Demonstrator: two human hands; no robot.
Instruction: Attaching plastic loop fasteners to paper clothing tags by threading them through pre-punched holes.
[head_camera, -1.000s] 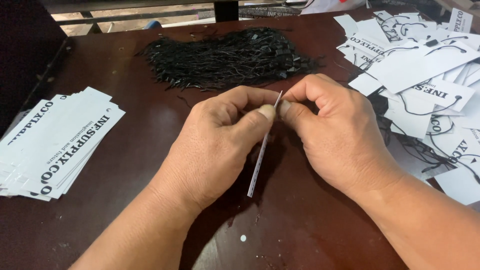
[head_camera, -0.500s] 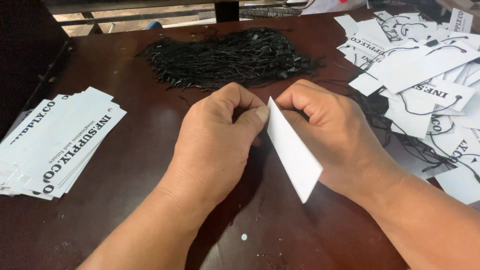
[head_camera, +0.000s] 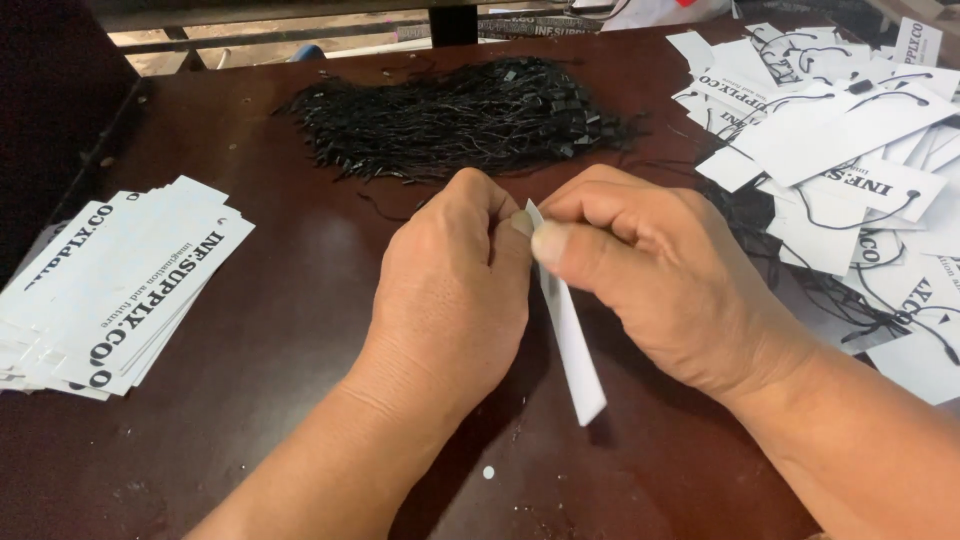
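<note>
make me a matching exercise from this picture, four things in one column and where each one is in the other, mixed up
Things:
1. pile of black strings
2. stack of plain white tags
3. heap of tags with strings attached
4. single white tag

Places:
A. pinched between the left hand and right hand
B. left side of the table
C. far middle of the table
D. right side of the table

Pairs: 1-C, 2-B, 3-D, 4-A

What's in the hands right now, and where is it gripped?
A white paper tag, pinched at its top end between the left hand and right hand.
</note>
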